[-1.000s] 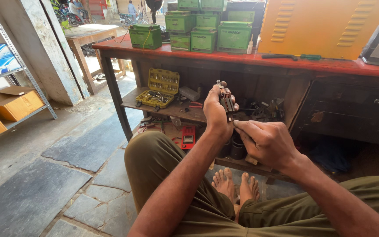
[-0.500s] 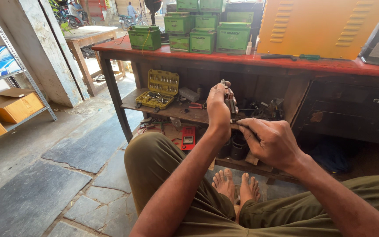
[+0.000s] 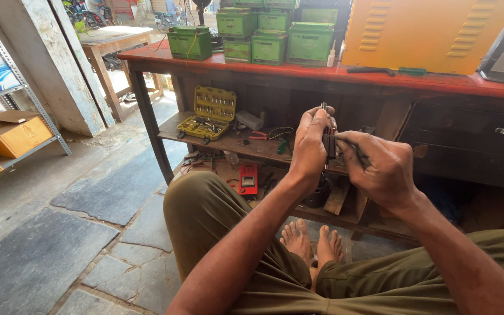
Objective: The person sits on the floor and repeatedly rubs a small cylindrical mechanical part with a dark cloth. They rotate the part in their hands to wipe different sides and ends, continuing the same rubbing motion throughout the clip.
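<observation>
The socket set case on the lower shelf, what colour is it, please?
Yellow; the open socket set case shows best in the head view.

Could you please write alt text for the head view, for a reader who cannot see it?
A seated person's left hand and right hand together grip a small dark metal tool raised before a red workbench. Green boxes stand on top; an open yellow socket set lies on the shelf below, bare feet beneath.
</observation>
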